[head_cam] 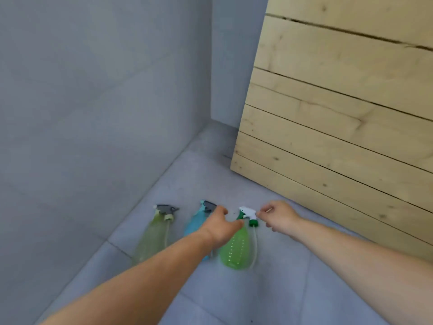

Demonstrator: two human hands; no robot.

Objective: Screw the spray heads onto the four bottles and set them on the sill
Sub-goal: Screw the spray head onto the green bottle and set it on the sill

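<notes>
Three spray bottles lie side by side on the grey tiled floor (281,289): a pale yellow-green bottle (153,240) on the left, a blue bottle (195,224) in the middle and a bright green bottle (235,250) on the right. Grey spray heads (167,209) lie at the tops of the first two. A white and green spray head (248,215) with its tube lies beside the green bottle's neck. My left hand (221,227) reaches over the green bottle's neck, fingers apart. My right hand (280,215) hovers just right of the white spray head, fingers curled and apart.
A grey wall (93,113) rises on the left and meets the floor in a corner at the back. A pale wooden plank panel (339,113) leans on the right, close to my right hand.
</notes>
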